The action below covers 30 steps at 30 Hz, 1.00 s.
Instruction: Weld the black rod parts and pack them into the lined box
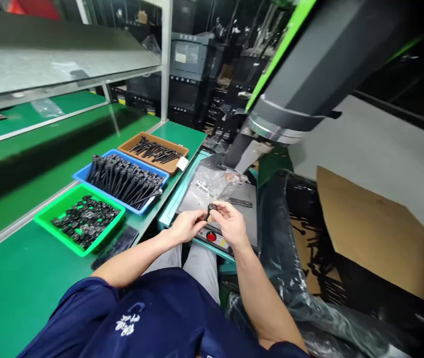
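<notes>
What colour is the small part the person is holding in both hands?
The small part is black, seen in the head view.

Left of me: a shelf (6, 67) is spanning above the green bench (3, 303), a metal post (166, 59) rising at its end; clear plastic (46, 107) is lying beneath. Ahead of me: a grey crate (188, 58), labelled, is resting on a black crate (185, 94). Right of me: cardboard (372, 223) is tilting before a pale wall (349, 139).
</notes>
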Each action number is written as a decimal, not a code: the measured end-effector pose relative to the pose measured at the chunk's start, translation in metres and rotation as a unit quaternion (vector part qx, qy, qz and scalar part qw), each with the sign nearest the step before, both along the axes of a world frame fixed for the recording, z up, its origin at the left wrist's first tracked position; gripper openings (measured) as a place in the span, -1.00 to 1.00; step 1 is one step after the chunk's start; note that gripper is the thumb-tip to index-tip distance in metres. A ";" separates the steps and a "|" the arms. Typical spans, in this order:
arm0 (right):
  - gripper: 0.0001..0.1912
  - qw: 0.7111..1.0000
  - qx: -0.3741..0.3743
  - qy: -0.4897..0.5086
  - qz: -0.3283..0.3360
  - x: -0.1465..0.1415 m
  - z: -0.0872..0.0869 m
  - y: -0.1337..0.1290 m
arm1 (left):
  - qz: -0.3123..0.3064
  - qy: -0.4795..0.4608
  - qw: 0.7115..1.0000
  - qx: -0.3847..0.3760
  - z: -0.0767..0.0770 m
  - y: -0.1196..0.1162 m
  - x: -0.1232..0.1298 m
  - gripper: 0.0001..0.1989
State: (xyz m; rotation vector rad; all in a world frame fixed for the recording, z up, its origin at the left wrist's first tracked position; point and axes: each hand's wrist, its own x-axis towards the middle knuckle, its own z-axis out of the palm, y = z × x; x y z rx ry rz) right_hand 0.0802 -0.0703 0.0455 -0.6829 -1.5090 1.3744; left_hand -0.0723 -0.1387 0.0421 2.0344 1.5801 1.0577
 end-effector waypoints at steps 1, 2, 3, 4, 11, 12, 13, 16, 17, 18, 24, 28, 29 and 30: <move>-0.64 1.000 0.004 -0.002 0.010 -0.008 0.001 -0.003 | 0.005 0.000 1.000 -0.007 0.003 -0.008 -0.007 -0.94; -0.64 1.000 0.007 -0.001 0.024 -0.016 0.002 -0.006 | 0.012 0.000 1.000 -0.014 0.007 -0.017 -0.014 -0.94; -0.62 0.999 0.007 0.000 0.043 -0.023 0.004 -0.010 | 0.022 -0.001 1.000 -0.018 0.010 -0.026 -0.022 -0.93; -0.59 0.998 0.008 0.003 0.064 -0.028 0.005 -0.013 | 0.037 -0.001 0.999 -0.021 0.014 -0.034 -0.031 -0.92; -0.51 0.995 -0.025 -0.007 0.092 -0.037 0.000 -0.017 | 0.308 0.077 0.947 0.054 0.045 -0.063 -0.132 -0.82; -0.51 0.995 -0.034 -0.017 0.092 -0.036 -0.002 -0.017 | 0.338 0.108 0.933 0.055 0.048 -0.062 -0.147 -0.82; -0.51 0.994 -0.042 -0.026 0.095 -0.036 -0.004 -0.017 | 0.357 0.144 0.922 0.042 0.050 -0.059 -0.160 -0.82; -0.51 0.992 -0.057 -0.052 0.103 -0.033 -0.009 -0.020 | 0.358 0.249 0.898 -0.059 0.050 -0.047 -0.185 -0.77; -0.51 0.991 -0.059 -0.057 0.103 -0.032 -0.011 -0.020 | 0.351 0.277 0.889 -0.100 0.049 -0.043 -0.189 -0.75; -0.51 0.991 -0.061 -0.062 0.103 -0.031 -0.013 -0.020 | 0.343 0.298 0.880 -0.138 0.047 -0.039 -0.191 -0.74; -0.52 0.992 -0.083 -0.075 0.066 -0.013 -0.025 -0.011 | 0.328 0.343 0.844 -0.250 0.034 -0.025 -0.189 -0.72; -0.50 0.988 -0.115 -0.093 0.035 0.004 -0.034 -0.009 | 0.305 0.354 0.851 -0.242 0.027 -0.022 -0.189 -0.74; -0.49 0.987 -0.125 -0.100 0.028 0.010 -0.036 -0.010 | 0.297 0.357 0.853 -0.237 0.026 -0.022 -0.189 -0.74; -0.48 0.985 -0.135 -0.108 0.020 0.016 -0.037 -0.011 | 0.293 0.359 0.855 -0.232 0.026 -0.024 -0.188 -0.75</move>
